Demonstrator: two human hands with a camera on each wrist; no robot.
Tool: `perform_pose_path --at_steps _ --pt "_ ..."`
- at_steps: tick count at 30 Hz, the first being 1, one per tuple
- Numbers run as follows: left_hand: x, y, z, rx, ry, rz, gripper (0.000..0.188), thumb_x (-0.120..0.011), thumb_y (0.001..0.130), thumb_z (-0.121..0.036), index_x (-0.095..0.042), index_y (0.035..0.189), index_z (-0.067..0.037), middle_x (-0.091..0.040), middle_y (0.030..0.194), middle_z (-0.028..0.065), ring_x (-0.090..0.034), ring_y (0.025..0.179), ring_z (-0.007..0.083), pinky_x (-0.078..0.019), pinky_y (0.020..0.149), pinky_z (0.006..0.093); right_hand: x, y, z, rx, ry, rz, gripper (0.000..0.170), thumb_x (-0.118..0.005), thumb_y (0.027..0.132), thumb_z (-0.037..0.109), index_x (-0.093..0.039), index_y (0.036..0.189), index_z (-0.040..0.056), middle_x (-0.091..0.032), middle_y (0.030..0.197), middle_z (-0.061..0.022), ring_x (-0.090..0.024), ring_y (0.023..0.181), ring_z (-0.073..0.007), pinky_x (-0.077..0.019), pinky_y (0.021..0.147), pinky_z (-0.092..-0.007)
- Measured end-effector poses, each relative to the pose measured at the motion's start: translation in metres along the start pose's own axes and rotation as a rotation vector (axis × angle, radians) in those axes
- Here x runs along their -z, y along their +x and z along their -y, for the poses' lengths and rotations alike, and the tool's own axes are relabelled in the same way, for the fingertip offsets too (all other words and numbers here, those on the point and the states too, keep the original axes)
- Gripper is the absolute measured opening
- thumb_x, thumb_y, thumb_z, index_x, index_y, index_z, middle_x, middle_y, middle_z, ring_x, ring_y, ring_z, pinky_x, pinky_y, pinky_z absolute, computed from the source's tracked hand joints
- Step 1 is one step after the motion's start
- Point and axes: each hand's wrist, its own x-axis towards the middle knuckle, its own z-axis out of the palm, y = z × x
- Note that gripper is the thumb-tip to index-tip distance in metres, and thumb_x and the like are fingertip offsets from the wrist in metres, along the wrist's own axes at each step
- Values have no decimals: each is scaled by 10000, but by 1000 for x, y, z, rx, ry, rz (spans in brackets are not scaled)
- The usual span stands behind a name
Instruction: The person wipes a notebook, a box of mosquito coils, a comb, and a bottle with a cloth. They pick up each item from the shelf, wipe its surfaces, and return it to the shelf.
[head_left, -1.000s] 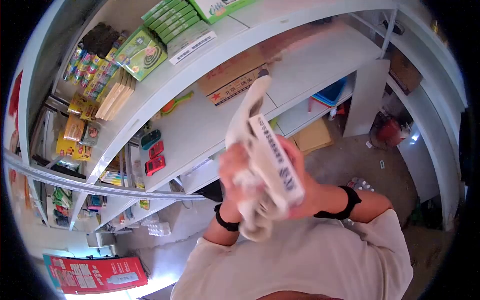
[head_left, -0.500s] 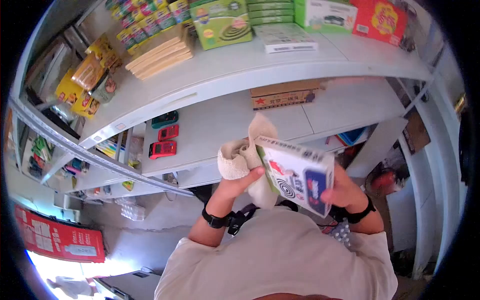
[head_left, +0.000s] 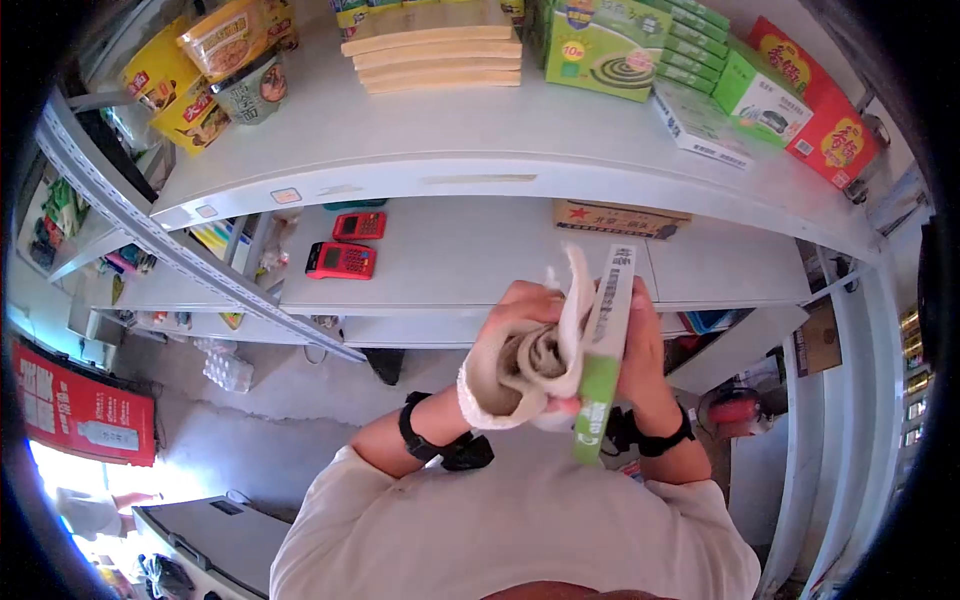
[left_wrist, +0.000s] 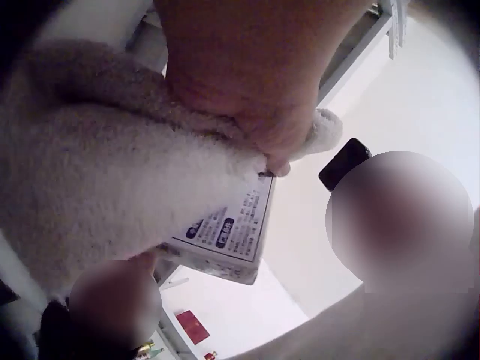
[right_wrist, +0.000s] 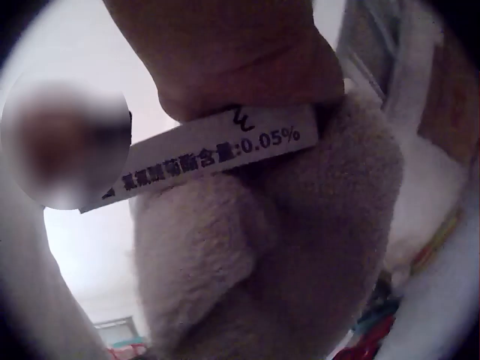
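In the head view, a flat white and green box (head_left: 604,345) stands on edge in front of the chest. My right hand (head_left: 643,350) grips it from the right side. A bunched beige cloth (head_left: 510,375) lies against the box's left face, held in my left hand (head_left: 525,305). The left wrist view shows the cloth (left_wrist: 112,172) covering part of the printed box (left_wrist: 232,232), with my left hand (left_wrist: 240,82) over both. In the right wrist view my right hand (right_wrist: 240,60) holds the box (right_wrist: 217,150) by an edge, the cloth (right_wrist: 322,217) beside it.
Ahead, an upper shelf (head_left: 400,145) carries noodle cups (head_left: 225,45), tan stacked packs (head_left: 440,50), green coil boxes (head_left: 610,45) and a red box (head_left: 835,130). The lower shelf (head_left: 480,260) holds red card terminals (head_left: 342,261) and a carton (head_left: 620,218). A red poster (head_left: 85,410) is at left.
The box has turned from showing its printed face to standing edge-on, and the cloth now sits against its left face. The head view has shifted, bringing the upper shelf closer.
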Motion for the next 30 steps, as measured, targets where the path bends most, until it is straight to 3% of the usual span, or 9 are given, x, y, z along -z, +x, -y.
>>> perform_pose_path --at_steps 4,8,9,12,13,16,20,26,30 --pt "-2 7 4 140 -26 -295 661 -843 700 -78 -458 1236 -50 -516 1189 120 -537 1088 227 -459 924 347 -26 -6 -10 -120 279 23 524 -223 1046 426 -489 1210 4 -608 1077 -117 -586 995 -169 -472 875 -350" --pt "-26 29 11 406 -178 -478 496 -732 827 -45 -476 1252 -28 -560 1199 89 -545 1095 164 -459 924 312 -3 -8 14 52 -292 20 533 -228 1040 425 -483 1191 -19 -614 1101 -177 -601 959 -200 -457 831 -335" --pt "-33 33 17 457 -245 -416 438 -689 871 -48 -482 1257 -23 -579 1197 84 -556 1082 147 -459 927 303 2 -4 17 188 -327 -63 373 -309 1014 266 -497 1152 -25 -595 810 -231 -617 713 -384 -479 673 -397" --pt "-58 34 18 835 -485 -302 443 -689 874 -56 -484 1265 -24 -599 1178 78 -559 1081 130 -463 924 304 36 -3 29 230 -537 -98 367 -317 1015 262 -516 1131 -23 -603 783 -200 -623 678 -329 -466 635 -378" --pt "-61 26 27 651 -451 -154 447 -678 885 -62 -483 1286 -26 -603 1183 72 -561 1088 124 -467 922 308 43 -3 24 242 -467 -180 389 -308 1024 289 -531 1101 -20 -601 763 -173 -611 661 -256 -450 611 -350" --pt "-86 19 34 610 -274 -75 461 -674 883 -56 -473 1298 -33 -594 1199 73 -548 1115 134 -449 955 316 79 5 18 236 -387 -259 408 -298 1035 314 -535 1068 -16 -591 743 -144 -583 648 -201 -434 593 -327" --pt "-86 29 20 420 -472 -18 663 -799 789 -171 -428 1319 -29 -484 1330 103 -471 1216 184 -385 1021 341 126 -1 3 206 -427 -377 396 -282 1046 306 -524 1039 -8 -580 729 -137 -559 630 -201 -406 566 -337" --pt "-121 47 15 458 92 176 777 -856 708 -218 -420 1318 -15 -510 1234 117 -496 1157 215 -411 978 349 161 -22 26 161 -687 -426 348 -336 1011 240 -534 1145 -13 -607 825 -192 -613 679 -299 -475 646 -359" --pt "-136 43 21 519 15 40 680 -829 737 -190 -460 1269 21 -531 1159 113 -530 1085 206 -431 950 334 180 -17 38 331 -751 -328 317 -413 969 196 -536 1180 -7 -624 907 -223 -647 765 -372 -501 693 -401"
